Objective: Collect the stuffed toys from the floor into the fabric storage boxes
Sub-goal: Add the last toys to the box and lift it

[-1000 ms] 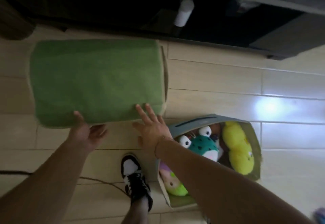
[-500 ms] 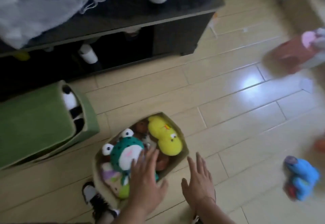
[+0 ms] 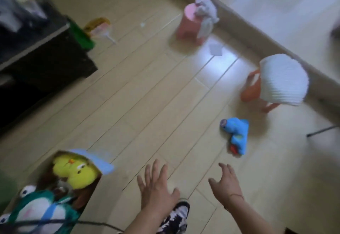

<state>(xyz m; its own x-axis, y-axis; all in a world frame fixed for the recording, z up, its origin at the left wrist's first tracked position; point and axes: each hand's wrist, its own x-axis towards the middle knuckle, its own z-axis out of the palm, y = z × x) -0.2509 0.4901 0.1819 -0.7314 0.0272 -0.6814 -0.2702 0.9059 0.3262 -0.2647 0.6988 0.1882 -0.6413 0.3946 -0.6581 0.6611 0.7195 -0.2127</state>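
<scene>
Pale wood-plank floor under daylight

A dark black cabinet stands at the floor's left edge; a beige skirting board runs along the far right, with a bright glare patch nearby.

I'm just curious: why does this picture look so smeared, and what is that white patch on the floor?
Head view: motion blur smears everything, worst at the white shell cushion and pink stool; the white patch is glare on glossy floorboards; the blue toy remains recognisable.
</scene>
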